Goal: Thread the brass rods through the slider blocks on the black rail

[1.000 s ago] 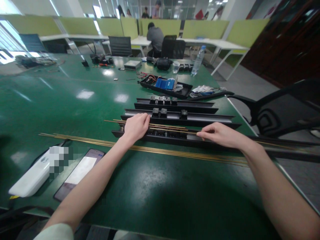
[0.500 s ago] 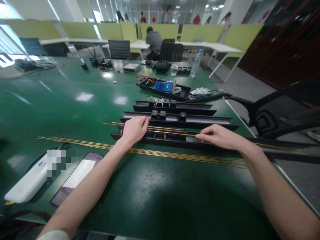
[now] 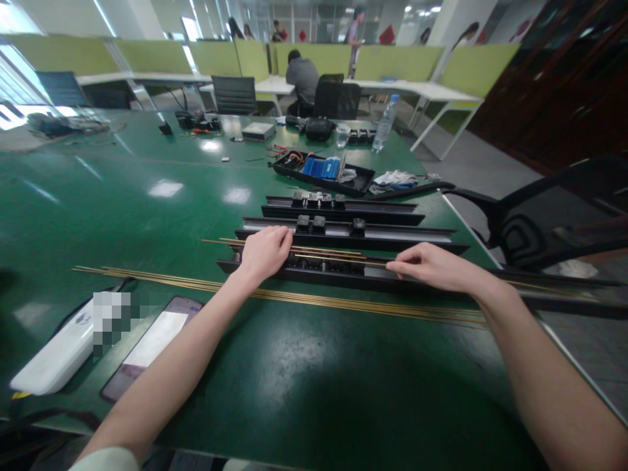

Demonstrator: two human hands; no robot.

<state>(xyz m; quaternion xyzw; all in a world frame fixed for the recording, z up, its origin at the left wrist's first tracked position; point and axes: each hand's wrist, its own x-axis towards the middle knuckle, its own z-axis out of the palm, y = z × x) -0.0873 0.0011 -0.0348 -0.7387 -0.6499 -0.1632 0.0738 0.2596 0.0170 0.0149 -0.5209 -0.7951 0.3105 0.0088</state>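
Observation:
My left hand (image 3: 266, 252) is closed round several thin brass rods (image 3: 328, 252), whose ends stick out on both sides of it. Thumb and fingertips of my right hand (image 3: 424, 265) pinch the right end of one rod. Both hands are over the nearest black channel (image 3: 363, 282), which has dark parts inside. Behind it lie a middle channel (image 3: 407, 237) with black blocks and a shorter far channel (image 3: 383, 209). More brass rods (image 3: 314, 299) lie on the green table in front of the nearest channel, passing beyond my left wrist.
On the green table (image 3: 294, 392) are a white device (image 3: 59, 347) and a phone (image 3: 152, 347) at the left. Farther back are a black tray (image 3: 360, 182), gloves (image 3: 395, 180) and a water bottle (image 3: 386, 124). A black chair (image 3: 554, 216) stands at the right; people are beyond.
My right hand has shifted very slightly right along the rod. My left hand has hardly moved. In the background, a standing person has moved right.

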